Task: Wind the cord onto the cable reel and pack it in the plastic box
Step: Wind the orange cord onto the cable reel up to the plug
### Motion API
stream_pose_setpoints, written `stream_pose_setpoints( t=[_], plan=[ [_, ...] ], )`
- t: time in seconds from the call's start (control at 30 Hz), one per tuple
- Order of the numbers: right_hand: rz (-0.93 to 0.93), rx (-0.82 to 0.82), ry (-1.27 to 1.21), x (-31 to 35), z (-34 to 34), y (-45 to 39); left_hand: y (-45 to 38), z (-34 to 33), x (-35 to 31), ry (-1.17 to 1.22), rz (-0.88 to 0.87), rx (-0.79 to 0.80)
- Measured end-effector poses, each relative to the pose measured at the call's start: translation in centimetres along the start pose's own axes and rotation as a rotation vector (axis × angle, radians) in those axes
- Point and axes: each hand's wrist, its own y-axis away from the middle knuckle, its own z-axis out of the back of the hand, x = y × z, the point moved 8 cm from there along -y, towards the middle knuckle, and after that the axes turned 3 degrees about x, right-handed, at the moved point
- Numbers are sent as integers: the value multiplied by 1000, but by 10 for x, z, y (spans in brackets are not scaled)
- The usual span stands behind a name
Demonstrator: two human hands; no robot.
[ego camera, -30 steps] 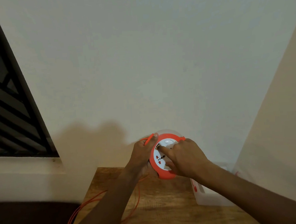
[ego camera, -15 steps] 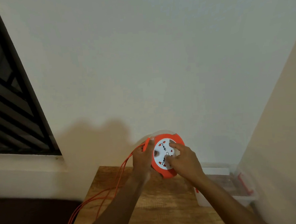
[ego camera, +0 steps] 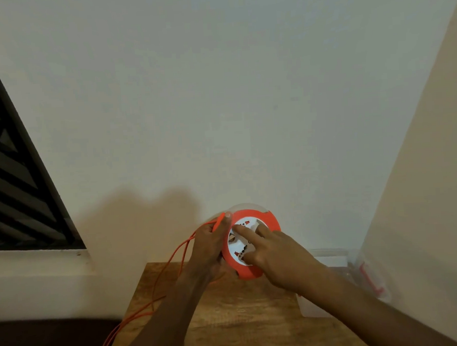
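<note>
Head view: a clear plastic box with red latches is seen at the lower right of the frame, resting on the wooden bench against the corner of the walls; nothing can be made out inside it, though much of it is hidden behind the right forearm.

The orange cable reel is held up above the bench, just below the centre of the frame, with its white socket face turned toward the camera and tilted slightly left. The orange cord is led off the reel's left edge and trails down to the lower left, past the bench edge.

The left hand is clenched around the reel's left rim, thumb lying along the top edge. The right hand is laid over the socket face with fingers extended and pressed on the white disc, not closed around anything.
</note>
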Motion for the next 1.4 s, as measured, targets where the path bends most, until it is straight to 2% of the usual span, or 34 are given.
stream_pose_setpoints(
  t=[0.2,0.37,0.6,0.87,1.03,1.13,1.23,1.3,1.4],
  plan=[
    [84,35,149,9,-2,-3,0,-9,1,-43,0,51],
    [31,103,186,8,-9,-5,-2,-6,1,-139,-28,15],
    [70,199,231,11,-29,-3,-3,-6,0,-274,-53,8],
    [156,77,239,13,-13,-2,1,-12,4,-244,-25,74],
    [167,121,254,3,-19,2,3,-16,7,-241,25,106],
    [177,91,269,4,-23,2,6,-18,8,-229,45,110],
    [193,20,328,5,-23,4,5,-21,2,-329,26,118],
    [159,-73,308,1,-14,4,4,-22,1,-320,29,114],
    [-53,-206,157,-22,9,-2,11,-28,7,-117,84,111]
  ],
)
